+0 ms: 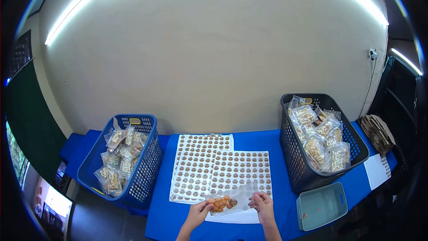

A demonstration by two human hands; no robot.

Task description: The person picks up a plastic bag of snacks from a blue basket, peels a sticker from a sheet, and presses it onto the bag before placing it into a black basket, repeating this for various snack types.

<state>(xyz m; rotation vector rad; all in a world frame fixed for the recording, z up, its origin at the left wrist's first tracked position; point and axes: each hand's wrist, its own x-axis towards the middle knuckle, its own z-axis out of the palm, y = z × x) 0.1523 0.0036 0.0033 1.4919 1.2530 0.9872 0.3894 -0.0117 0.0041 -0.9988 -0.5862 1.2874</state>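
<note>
A clear plastic bag [241, 199] of round orange snacks is stretched between my two hands, above the sticker sheets. My left hand [199, 213] grips its filled end, thumb over the orange pieces. At the other end, my right hand [262, 205] pinches the flat, unfilled part of the bag. A round brown sticker [232, 203] shows on the bag near the snacks. Beneath lie white sheets of round brown stickers [240, 169], overlapping one another; the lower part of the front sheet is bare white.
A blue basket [156, 151] with filled snack bags stands at the left. At the right are a black basket [292, 165] full of similar bags and a shallow grey-green tray [323, 205]. Folded cardboard [377, 134] and another sticker sheet [376, 172] lie farther right on the blue cloth.
</note>
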